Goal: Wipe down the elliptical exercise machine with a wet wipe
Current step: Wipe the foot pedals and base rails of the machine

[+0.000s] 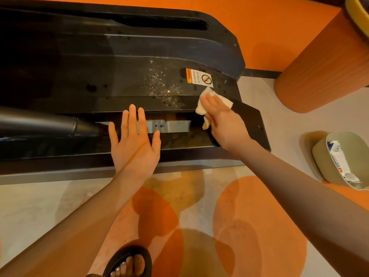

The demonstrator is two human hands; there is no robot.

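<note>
At the right edge a pale green tub (327,166) sits on the floor (40,200) with a white packet of wipes (339,158) lying in it; the packet's print is too small to read and the tub's far side runs out of frame. An orange ribbed cylinder (323,64) stands beyond it, its top cut off, with a yellow-rimmed object (357,15) at the corner that cannot be identified. The black base of the elliptical machine (99,66) stretches across the upper frame, its left end lost in shadow; a grey tube (40,122) enters from the left, and a warning sticker (198,77) sits near speckled dust. The right hand (221,118) presses a crumpled white wet wipe (205,104) onto the base's rear end, just below the sticker, fingers (209,98) laid nearly straight and close together over the cloth, while part of the wipe bunches under the palm. The left hand (135,140) rests flat on the machine's near rail, fingers straight and slightly spread, holding nothing. A sandalled foot (129,262) shows at the bottom edge.
</note>
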